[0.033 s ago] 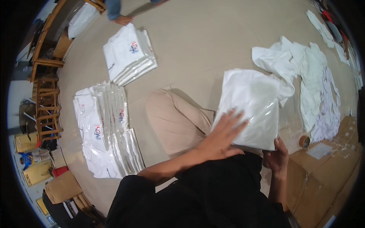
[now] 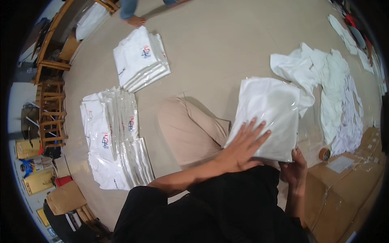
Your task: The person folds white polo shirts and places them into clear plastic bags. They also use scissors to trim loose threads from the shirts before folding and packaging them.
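A folded white garment in a clear plastic bag lies in front of me, over my lap and the floor. Flat on its lower left part rests my left hand, palm down and fingers spread. My right hand pinches the bag's near right corner between thumb and fingers. Beyond the packet on the right lies a loose heap of white garments. Bagged white shirts with a red and blue print form a large stack at my left. A smaller stack of bagged shirts sits farther off.
Brown cardboard covers the floor at right, with a roll of brown tape at its edge. A wooden rack stands along the left. Another person's bare foot is beyond the smaller stack.
The view has shifted slightly. My left hand, blurred before, now lies sharp and flat, a little farther right on the bag. The packet's far right corner looks squarer. My right hand keeps its hold.
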Demonstrator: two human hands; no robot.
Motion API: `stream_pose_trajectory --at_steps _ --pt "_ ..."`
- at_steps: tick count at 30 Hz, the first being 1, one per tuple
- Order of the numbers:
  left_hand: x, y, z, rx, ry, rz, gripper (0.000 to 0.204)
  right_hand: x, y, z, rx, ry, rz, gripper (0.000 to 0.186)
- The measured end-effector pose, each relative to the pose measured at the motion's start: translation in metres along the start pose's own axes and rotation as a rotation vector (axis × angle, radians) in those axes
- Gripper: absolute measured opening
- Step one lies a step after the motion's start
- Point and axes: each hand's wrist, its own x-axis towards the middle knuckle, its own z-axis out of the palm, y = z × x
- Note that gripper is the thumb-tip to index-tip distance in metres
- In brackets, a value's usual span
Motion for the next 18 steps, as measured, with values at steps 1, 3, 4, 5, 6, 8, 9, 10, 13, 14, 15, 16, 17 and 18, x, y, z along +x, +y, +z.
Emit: stream_pose_trajectory --at_steps 1,3,4,5,6,8,9,10,13,14,15,16,17,18 --pt "0.003 0.001 0.003 0.005 0.015 -0.046 0.096 0.002 0.001 0.028 0.023 0.018 -0.012 0.038" --pt "0.010 -0.002 0.006 0.005 0.046 -0.124 0.096 0.013 0.001 0.046 0.114 -0.038 -0.036 0.033" --pt "0.009 -0.001 -0.001 -0.035 0.112 -0.152 0.095 0.022 0.006 0.044 0.187 -0.115 -0.041 0.033" --pt "0.009 -0.006 -0.008 -0.094 0.165 -0.194 0.092 0.033 0.010 0.043 0.260 -0.191 -0.042 0.034" --pt "0.006 -0.012 -0.011 -0.155 0.218 -0.245 0.090 0.048 0.009 0.045 0.353 -0.432 -0.022 0.040" --pt "0.001 -0.031 -0.017 -0.197 0.413 -0.338 0.069 0.065 0.005 0.052 0.292 -0.424 -0.021 0.033" --pt "0.005 -0.039 -0.042 -0.308 0.358 -0.575 0.066 0.077 0.005 0.059 0.261 -0.420 -0.036 0.030" --pt "0.006 -0.040 -0.077 -0.428 0.292 -0.818 0.063 0.083 0.005 0.059 0.200 -0.367 -0.050 0.029" --pt "-0.012 -0.054 -0.124 -1.209 0.755 -1.009 0.053 0.091 0.009 0.045 0.057 -0.247 -0.051 0.027" --pt "-0.024 -0.070 -0.141 -1.334 0.774 -0.912 0.054 0.091 0.009 0.042 0.044 -0.227 -0.034 0.026" --pt "-0.035 -0.087 -0.161 -1.453 0.789 -0.811 0.055 0.090 0.009 0.039 0.032 -0.207 -0.015 0.025" --pt "-0.039 -0.098 -0.181 -1.412 0.837 -0.797 0.055 0.091 0.009 0.032 0.002 -0.190 -0.030 0.025" --pt "-0.045 -0.112 -0.198 -1.380 0.890 -0.790 0.055 0.093 0.012 0.025 -0.035 -0.166 -0.035 0.024" --pt "-0.049 -0.124 -0.220 -1.337 0.978 -0.759 0.055 0.092 0.014 0.021 -0.066 -0.148 -0.045 0.024"
